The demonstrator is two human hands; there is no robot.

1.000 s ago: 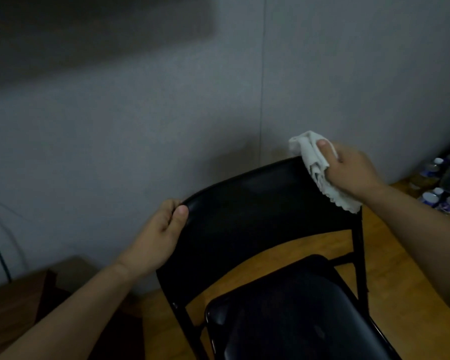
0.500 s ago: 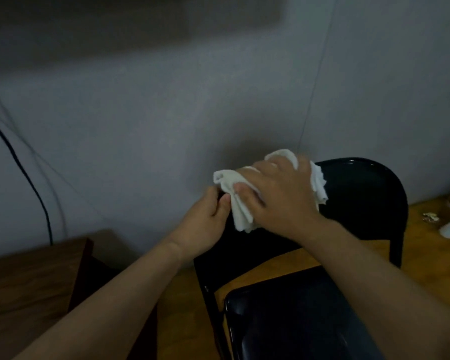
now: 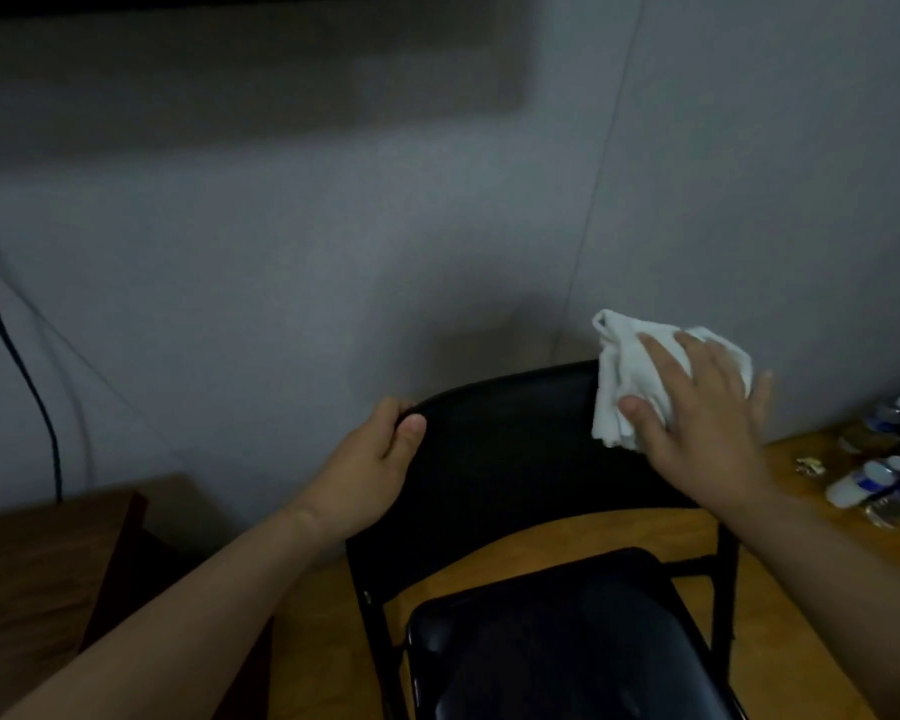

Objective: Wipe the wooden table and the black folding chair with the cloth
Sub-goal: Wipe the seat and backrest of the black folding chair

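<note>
Head view: the left hand [image 3: 370, 459] grips the backrest edge of the black folding chair [image 3: 505, 449], fingers curled. The right hand [image 3: 707, 423] presses the white cloth [image 3: 619, 366] against it, fingers spread flat.

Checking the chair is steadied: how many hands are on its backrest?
2. The left hand grips the black folding chair at the backrest's top left corner; the right hand presses the white cloth against the top right corner.
</note>
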